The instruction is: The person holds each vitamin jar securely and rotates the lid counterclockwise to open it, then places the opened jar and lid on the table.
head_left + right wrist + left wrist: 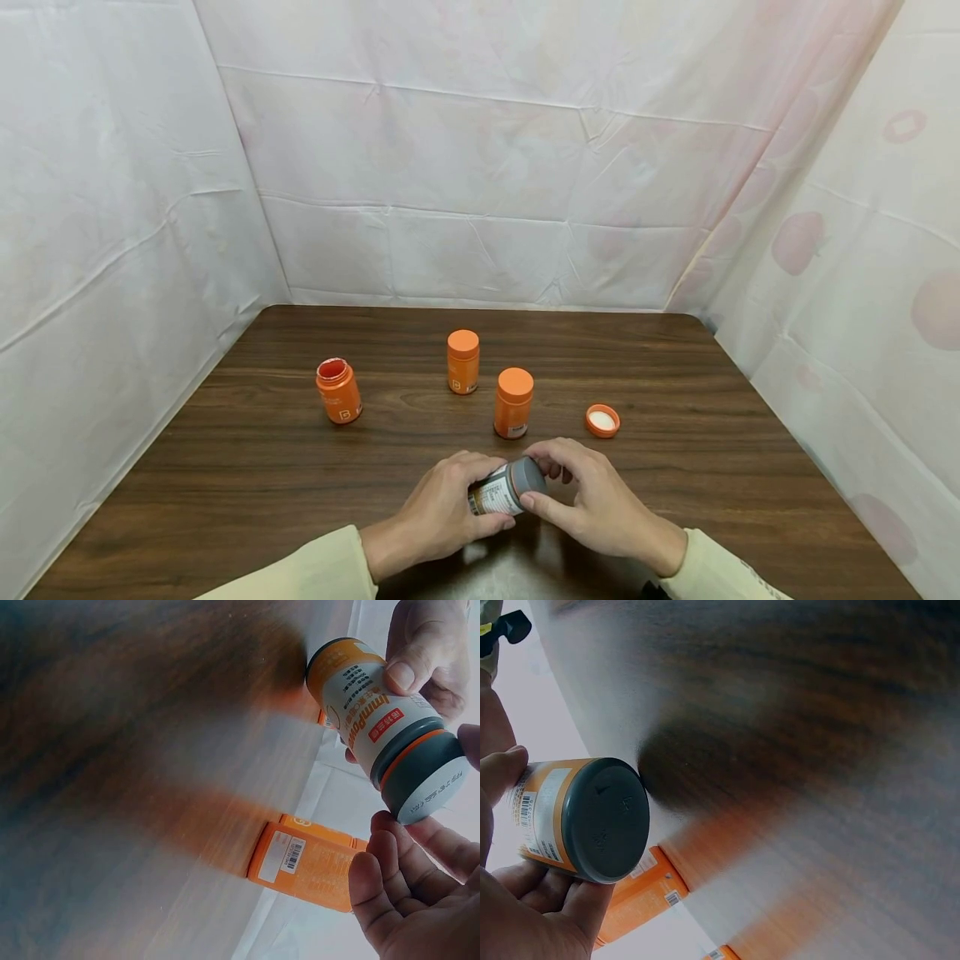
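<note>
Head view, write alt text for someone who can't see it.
The left hand grips a labeled bottle while the right hand pinches its gray cap. Beyond them on a brown table are an open orange bottle, two capped orange bottles and an upturned orange cap.

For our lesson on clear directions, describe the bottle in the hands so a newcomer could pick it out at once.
Find the near side of the dark wooden table. There the left hand grips a tilted bottle, the right hand at its cap. That grey cap sets it apart from the orange bottles.
</note>
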### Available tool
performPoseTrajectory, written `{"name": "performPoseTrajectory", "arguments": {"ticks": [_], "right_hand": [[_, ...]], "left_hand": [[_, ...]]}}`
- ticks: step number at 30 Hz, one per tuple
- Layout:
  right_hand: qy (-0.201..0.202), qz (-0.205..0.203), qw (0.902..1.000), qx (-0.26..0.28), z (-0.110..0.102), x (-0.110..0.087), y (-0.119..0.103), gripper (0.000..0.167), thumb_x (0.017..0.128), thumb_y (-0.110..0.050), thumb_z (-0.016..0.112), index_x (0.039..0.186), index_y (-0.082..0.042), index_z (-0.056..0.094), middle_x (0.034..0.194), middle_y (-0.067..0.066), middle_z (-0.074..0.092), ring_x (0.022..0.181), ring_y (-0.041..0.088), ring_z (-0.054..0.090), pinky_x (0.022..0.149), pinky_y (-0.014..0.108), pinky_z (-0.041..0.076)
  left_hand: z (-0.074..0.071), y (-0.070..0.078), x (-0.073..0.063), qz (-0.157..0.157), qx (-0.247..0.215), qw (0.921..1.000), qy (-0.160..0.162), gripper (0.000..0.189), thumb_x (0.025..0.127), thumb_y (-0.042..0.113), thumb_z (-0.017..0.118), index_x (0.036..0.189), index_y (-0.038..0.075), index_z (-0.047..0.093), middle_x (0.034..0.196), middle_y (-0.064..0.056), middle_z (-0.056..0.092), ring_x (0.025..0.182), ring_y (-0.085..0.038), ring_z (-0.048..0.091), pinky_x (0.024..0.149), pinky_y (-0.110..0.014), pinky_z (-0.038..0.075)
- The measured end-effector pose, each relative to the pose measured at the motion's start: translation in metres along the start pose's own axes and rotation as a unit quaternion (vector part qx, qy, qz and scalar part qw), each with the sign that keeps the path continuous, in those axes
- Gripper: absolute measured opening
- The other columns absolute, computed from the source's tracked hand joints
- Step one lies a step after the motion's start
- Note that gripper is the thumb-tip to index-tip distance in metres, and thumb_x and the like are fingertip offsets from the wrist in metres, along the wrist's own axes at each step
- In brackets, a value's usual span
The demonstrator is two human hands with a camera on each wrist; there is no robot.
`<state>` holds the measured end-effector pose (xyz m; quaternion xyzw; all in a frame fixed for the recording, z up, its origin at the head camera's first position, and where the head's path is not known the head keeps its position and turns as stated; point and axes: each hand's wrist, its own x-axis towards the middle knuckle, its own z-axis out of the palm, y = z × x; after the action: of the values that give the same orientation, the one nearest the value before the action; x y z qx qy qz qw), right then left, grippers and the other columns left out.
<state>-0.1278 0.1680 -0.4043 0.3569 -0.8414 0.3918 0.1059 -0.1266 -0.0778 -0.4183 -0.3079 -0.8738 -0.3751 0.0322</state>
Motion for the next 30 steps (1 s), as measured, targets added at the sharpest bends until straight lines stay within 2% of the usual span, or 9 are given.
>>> {"name": "performPoseTrajectory", "arguments": {"ticks": [10,18,26,30], "right_hand": [[-0.002,-0.035,0.9994,0.001,-0.0024,0.0016,0.0014,0.044,0.09,-0.027,0.081,0.13,-0.022,0.063,0.102,-0.012,0.062,0.09,0.014,0.057,0.076,0.031,0.052],[-0.017,-0.05,0.9985,0.014,-0.0066,0.0019,0.0013,0.053,0.086,-0.017,0.085,0.134,-0.017,0.062,0.121,-0.01,0.065,0.097,0.014,0.058,0.081,0.034,0.053],[-0.019,-0.089,0.9958,0.011,-0.0075,0.0019,0.0032,0.068,0.078,-0.004,0.087,0.138,-0.021,0.06,0.131,-0.005,0.062,0.114,0.013,0.057,0.089,0.036,0.053],[-0.021,-0.092,0.9955,0.008,-0.007,0.0018,0.0038,0.071,0.073,0.003,0.087,0.136,-0.019,0.062,0.134,-0.005,0.06,0.119,0.013,0.055,0.096,0.034,0.051]], "left_hand": [[-0.0001,-0.0003,-0.0006,-0.002,-0.006,1.0,0.002,0.043,0.081,0.033,0.089,0.12,0.028,0.072,0.114,0.011,0.07,0.095,-0.003,0.059,0.077,-0.024,0.051],[-0.0005,-0.0007,-0.0004,0.0,-0.021,0.9998,0.001,0.044,0.082,0.034,0.088,0.123,0.028,0.071,0.114,0.012,0.07,0.095,-0.003,0.059,0.078,-0.024,0.052],[0.0,-0.0012,-0.0008,0.007,-0.023,0.9997,0.005,0.047,0.082,0.031,0.089,0.125,0.026,0.071,0.114,0.011,0.07,0.097,-0.004,0.06,0.08,-0.025,0.052],[0.0003,-0.0014,-0.0015,0.004,-0.024,0.9997,0.007,0.048,0.082,0.031,0.089,0.125,0.025,0.071,0.113,0.01,0.07,0.097,-0.004,0.06,0.081,-0.025,0.052]]}}
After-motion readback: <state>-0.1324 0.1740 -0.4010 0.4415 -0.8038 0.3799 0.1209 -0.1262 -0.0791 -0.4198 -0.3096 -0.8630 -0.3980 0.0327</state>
